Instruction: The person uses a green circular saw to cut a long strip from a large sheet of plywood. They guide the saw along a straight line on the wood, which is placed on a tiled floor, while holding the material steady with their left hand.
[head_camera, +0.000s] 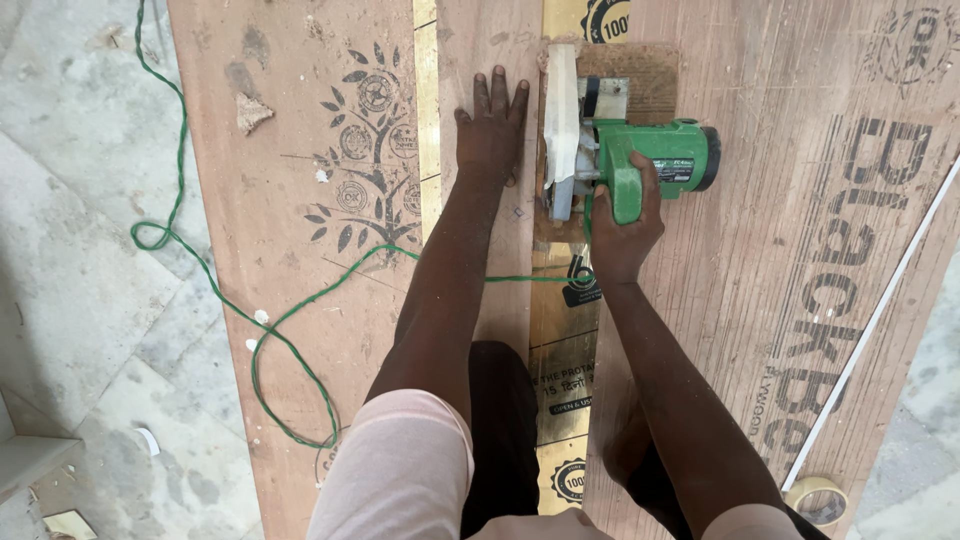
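A: Far out past the left hand, a thin green cable (215, 290) snakes in loops over the grey stone floor (70, 250) and onto the rough reddish plywood sheet (300, 150).

B: Now the left hand (492, 125): flat, fingers spread, gripping nothing, just pressing down on a narrow plywood strip (487, 45) whose long axis runs straight away from the body.

A: Right beside it, the yellow strip (563, 330), glossy, same direction.

B: And the right hand (625, 225) is wrapped tight round the handle of the green circular saw (640, 160), just right of the left hand and touching the wood, its pale blade guard facing the left hand.

A: Further right, broad grainy plywood (760, 200), a thin white rod (880, 305), and a roll of tape (818, 497) near the right elbow.
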